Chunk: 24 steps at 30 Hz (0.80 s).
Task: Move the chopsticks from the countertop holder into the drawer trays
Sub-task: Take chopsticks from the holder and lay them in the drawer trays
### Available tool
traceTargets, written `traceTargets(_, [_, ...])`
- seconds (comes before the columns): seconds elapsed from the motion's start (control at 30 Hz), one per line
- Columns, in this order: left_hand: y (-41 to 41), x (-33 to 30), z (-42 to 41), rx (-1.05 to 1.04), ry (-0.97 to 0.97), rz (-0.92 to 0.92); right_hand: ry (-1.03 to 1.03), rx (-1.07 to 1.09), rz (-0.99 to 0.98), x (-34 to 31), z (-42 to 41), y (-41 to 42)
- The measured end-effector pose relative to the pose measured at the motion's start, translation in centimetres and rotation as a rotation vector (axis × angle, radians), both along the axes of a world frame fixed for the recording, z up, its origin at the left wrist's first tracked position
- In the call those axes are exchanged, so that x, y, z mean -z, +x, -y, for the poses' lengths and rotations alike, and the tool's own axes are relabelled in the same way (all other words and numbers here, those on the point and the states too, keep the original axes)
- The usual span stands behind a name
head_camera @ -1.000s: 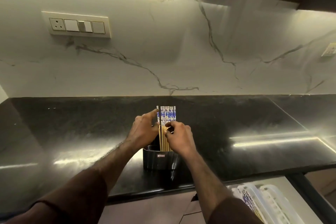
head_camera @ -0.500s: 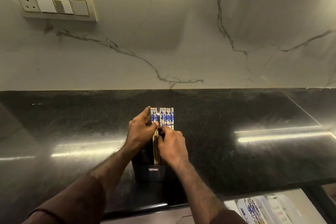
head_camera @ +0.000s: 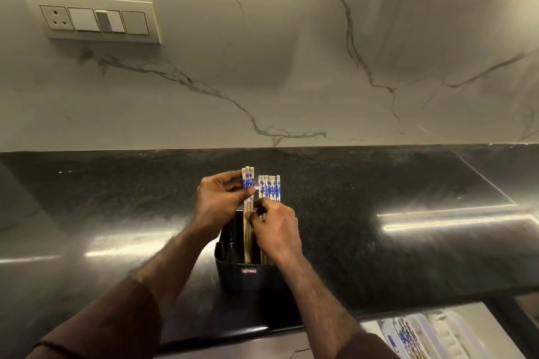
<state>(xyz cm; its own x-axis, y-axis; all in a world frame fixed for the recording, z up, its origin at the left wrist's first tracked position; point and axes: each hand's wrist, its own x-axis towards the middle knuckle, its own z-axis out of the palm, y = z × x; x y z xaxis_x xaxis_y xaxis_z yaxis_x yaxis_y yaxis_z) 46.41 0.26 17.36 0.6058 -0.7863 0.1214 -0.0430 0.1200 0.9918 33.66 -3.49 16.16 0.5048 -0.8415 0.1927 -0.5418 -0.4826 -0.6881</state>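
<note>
Our left hand (head_camera: 220, 202) pinches three slim blue-patterned chopsticks (head_camera: 248, 183); our right hand (head_camera: 275, 230) grips the others (head_camera: 269, 188) standing in the glossy black holder (head_camera: 248, 274) on the polished counter (head_camera: 379, 192).

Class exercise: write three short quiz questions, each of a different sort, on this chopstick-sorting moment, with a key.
1. True or false: the left hand pinches a few chopsticks raised above the others.
2. Where do the chopsticks stand? A) black holder B) white tray C) bare countertop
3. Fill in: the tray at lower right already holds ___.

Key: 1 true; 2 A; 3 chopsticks
</note>
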Motion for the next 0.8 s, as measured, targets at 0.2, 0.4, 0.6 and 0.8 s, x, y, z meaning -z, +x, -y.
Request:
traceTargets(0.2, [-1.1,-8.6,-2.7,0.086,-0.106,0.138,-0.007,-0.003,0.151,-3.1,-2.1,-0.8])
traceTargets(0.4, [-3.8,-15.2,-6.7,0.205,-0.199,0.235,0.017,-0.069,0.282,-6.3,-5.8,-3.4])
traceTargets(0.6, [-8.0,-15.5,-8.8,0.272,-0.214,0.145,0.181,-0.138,0.258,-6.6,-8.1,-10.1])
traceTargets(0.8, [-14.7,-14.6,-8.2,0.367,-0.173,0.042,0.246,-0.090,0.222,-5.6,-8.9,-18.0])
